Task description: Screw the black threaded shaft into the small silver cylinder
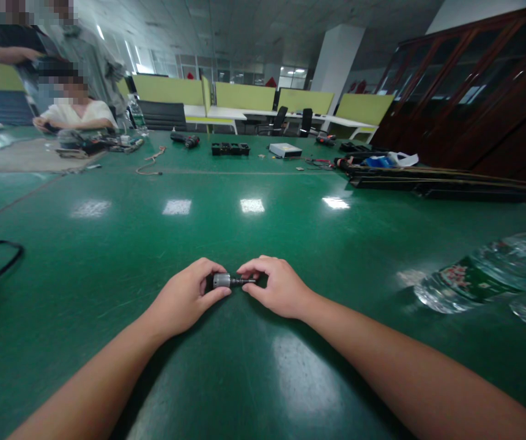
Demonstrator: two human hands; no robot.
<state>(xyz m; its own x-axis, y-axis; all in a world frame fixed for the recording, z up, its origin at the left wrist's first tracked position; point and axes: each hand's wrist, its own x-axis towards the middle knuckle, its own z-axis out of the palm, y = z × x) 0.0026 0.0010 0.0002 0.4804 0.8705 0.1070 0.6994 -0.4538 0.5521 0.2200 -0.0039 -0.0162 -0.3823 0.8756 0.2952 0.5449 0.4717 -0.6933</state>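
Nearest, the L hand (188, 297) has thumb and fingers curled narrowly round the grey cyl. end of a small metal part (223, 280), and the R hand (277, 286) is pinched in at its thin tip, tho can't tell how firm either grip is. The part lies horiz. between them, low over the green tabletop (244, 238), w/ a clear bottle (478, 278) off to the R. Farther back, a black tray-like piece (230, 149) sits near a white box (285, 150), & a seated person (77, 113) is at far L.
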